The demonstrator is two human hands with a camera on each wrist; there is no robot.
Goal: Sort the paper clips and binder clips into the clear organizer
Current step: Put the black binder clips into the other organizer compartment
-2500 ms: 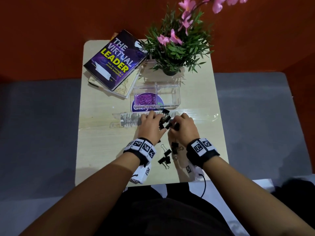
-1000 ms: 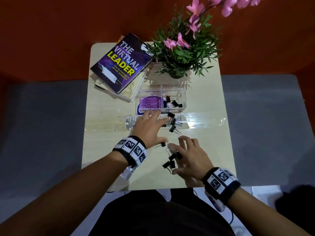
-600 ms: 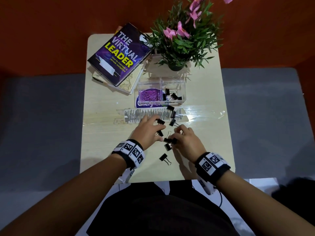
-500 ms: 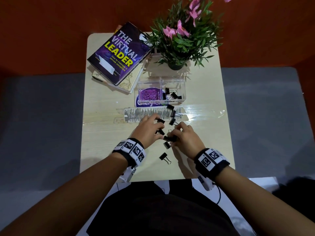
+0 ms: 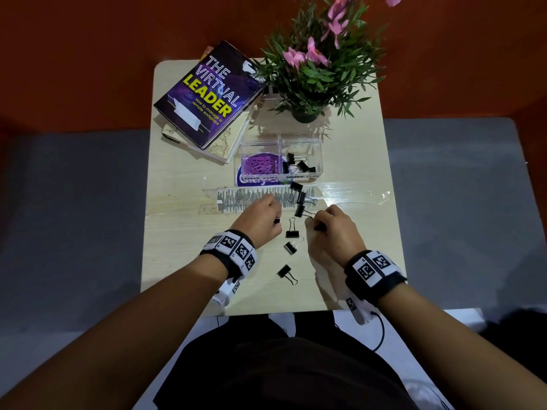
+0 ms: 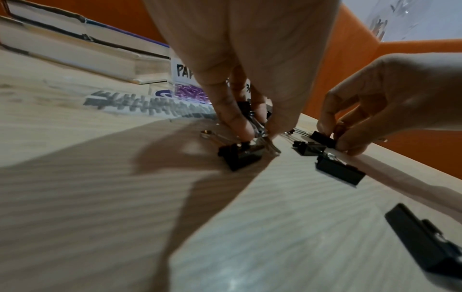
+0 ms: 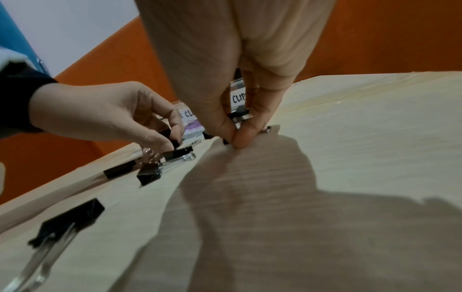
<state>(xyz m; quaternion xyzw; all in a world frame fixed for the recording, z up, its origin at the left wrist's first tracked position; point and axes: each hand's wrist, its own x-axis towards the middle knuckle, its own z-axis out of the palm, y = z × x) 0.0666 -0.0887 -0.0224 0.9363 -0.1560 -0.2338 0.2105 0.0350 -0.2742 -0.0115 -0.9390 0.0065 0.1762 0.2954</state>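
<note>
Pinching a black binder clip (image 6: 240,156) against the table (image 5: 183,232), the left hand (image 5: 260,221) is curling its thumb and fingers round the clip's wire handles. Beside it, the right hand (image 5: 334,229) is likewise pinching a second binder clip (image 6: 322,137) between thumb and fingertips, low over the tabletop. Between and around the two hands, several loose binder clips (image 5: 291,226) are lying scattered, one nearer the table's front edge and a few trailing toward the clear organizer (image 5: 316,143). Sitting just beyond the hands, the organizer is holding purple paper clips (image 5: 260,165) in its left compartment and a few binder clips in its right; handwritten labels are running along its front wall. A strip of clear tape (image 5: 355,193) is glinting across the table between the hands and the organizer. Resting at the far side are a stack of books (image 5: 207,93) on the left and a potted plant (image 5: 310,75) with pink flowers directly behind the organizer.
</note>
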